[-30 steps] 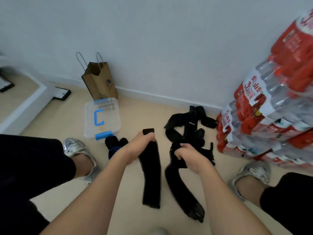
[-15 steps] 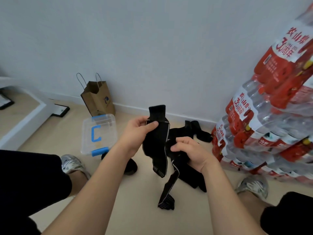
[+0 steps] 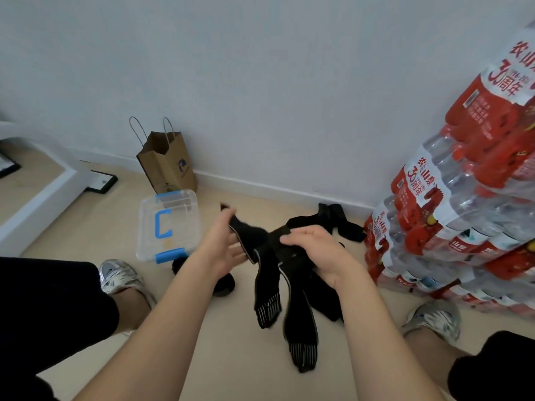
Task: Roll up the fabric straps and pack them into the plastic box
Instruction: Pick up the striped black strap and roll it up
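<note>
Lower now, two hands point(image 3: 223, 250) point(image 3: 321, 256) on one black strap point(image 3: 267, 273), both ends dangling.

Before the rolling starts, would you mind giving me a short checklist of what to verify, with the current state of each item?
1. Strap held: the black strap is between the left hand and the right hand, off the floor. Ok.
2. Strap laid straight for rolling: it is bunched, with two ends dangling. Not ok.
3. Rolling started: no coil visible in the hands. Not ok.
4. Plastic box open to receive rolls: the lid with blue latches is on. Not ok.
5. Box within reach: it sits on the floor by the person's left foot. Ok.
6. Remaining straps separated: piled near the wall, tangle unclear. Cannot tell.
</note>
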`<state>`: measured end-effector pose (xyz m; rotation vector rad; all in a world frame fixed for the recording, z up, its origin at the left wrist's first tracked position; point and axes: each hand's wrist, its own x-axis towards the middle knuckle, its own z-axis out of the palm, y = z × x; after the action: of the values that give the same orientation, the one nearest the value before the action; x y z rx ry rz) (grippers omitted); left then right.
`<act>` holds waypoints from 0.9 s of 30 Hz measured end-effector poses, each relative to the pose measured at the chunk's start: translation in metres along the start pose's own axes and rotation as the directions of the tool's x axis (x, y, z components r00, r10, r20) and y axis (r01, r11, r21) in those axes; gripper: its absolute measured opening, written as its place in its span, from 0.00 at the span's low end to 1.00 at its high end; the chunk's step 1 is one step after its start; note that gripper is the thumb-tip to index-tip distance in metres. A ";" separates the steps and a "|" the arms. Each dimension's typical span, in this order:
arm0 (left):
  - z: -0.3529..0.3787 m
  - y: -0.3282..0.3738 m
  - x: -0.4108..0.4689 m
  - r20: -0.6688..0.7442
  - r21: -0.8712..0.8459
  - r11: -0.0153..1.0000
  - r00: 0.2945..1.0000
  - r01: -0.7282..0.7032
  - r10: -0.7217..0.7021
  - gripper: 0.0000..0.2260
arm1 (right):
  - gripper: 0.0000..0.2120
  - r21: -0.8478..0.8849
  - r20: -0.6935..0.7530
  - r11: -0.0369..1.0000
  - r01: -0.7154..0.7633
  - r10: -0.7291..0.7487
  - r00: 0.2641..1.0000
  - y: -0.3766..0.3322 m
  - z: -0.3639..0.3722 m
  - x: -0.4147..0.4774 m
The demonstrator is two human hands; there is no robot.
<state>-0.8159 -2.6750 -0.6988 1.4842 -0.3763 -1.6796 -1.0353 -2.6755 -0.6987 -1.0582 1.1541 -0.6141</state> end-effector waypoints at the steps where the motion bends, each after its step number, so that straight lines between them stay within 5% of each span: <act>1: -0.001 -0.010 0.000 0.028 0.153 0.987 0.998 0.051 -0.056 0.27 | 0.13 0.014 -0.031 1.000 0.018 -0.017 0.999 -0.004 0.003 0.003; 3: -0.003 -0.025 0.002 0.102 0.332 0.938 0.985 0.098 -0.139 0.28 | 0.12 0.011 -0.065 0.999 0.033 -0.032 0.997 -0.007 0.009 0.007; 7: -0.006 -0.038 0.004 0.229 0.403 0.912 0.955 0.082 -0.187 0.34 | 0.10 0.029 -0.189 1.000 -0.003 0.009 0.982 0.001 0.014 0.010; 11: -0.008 -0.040 0.006 0.276 0.544 0.835 0.958 -0.088 -0.078 0.12 | 0.09 0.094 -0.250 0.994 -0.058 0.079 0.965 0.004 0.008 0.010; 17: 0.000 -0.041 0.013 0.009 0.277 0.940 0.979 -0.198 0.203 0.11 | 0.08 0.153 -0.062 0.962 -0.225 0.237 0.970 -0.020 -0.032 -0.010; 21: 0.000 -0.035 0.012 0.085 0.166 0.946 0.960 -0.277 0.266 0.11 | 0.09 0.070 0.183 0.990 -0.120 0.105 0.978 -0.032 -0.049 -0.029; 23: 0.002 -0.029 0.008 0.119 0.112 0.948 0.951 -0.298 0.285 0.15 | 0.11 -0.035 0.124 0.995 -0.097 0.100 0.987 -0.028 -0.048 -0.028; 27: 0.006 -0.017 -0.001 0.149 0.003 0.959 0.949 -0.283 0.279 0.14 | 0.12 -0.365 -0.216 0.916 -0.166 0.090 0.972 -0.015 -0.043 -0.014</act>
<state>-0.8279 -2.6658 -0.7092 1.2592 -0.6595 -1.5612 -1.0789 -2.6850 -0.6806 -1.2570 1.5466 -0.4020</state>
